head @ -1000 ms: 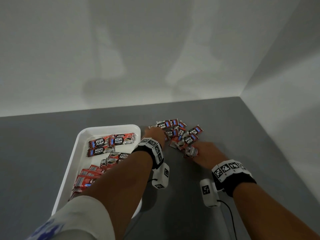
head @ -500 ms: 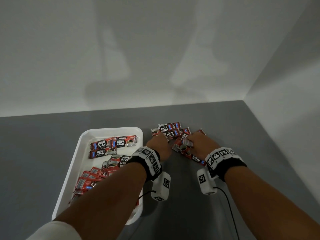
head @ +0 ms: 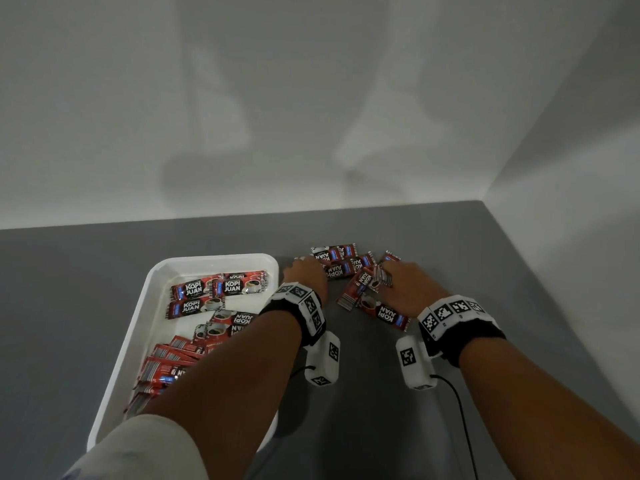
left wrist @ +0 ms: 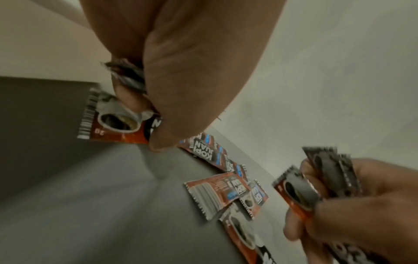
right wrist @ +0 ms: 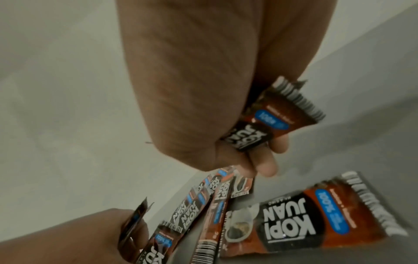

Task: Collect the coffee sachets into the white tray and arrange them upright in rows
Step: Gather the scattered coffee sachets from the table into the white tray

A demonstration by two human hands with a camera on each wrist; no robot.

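A loose pile of red-and-black coffee sachets (head: 346, 268) lies on the grey table right of the white tray (head: 152, 282). My left hand (head: 306, 273) is at the pile's left edge; the left wrist view shows sachets (left wrist: 128, 78) held in its curled fingers and a sachet on the table (left wrist: 113, 123) under its fingertips. My right hand (head: 403, 287) is over the pile's right side and grips a few sachets (right wrist: 273, 123), whose ends (head: 381, 278) stick up. Several sachets (head: 207, 292) lie flat in the tray, others (head: 166, 368) lean stacked near its front.
White walls meet in a corner behind and to the right of the table (head: 519, 306). A sachet (head: 384, 315) lies nearest me beside my right wrist. Camera units hang under both wrists, and a black cable (head: 460, 410) trails from the right one.
My right hand has moved up and left onto the pile and now holds sachets. My left hand has shifted slightly left at the pile's edge.
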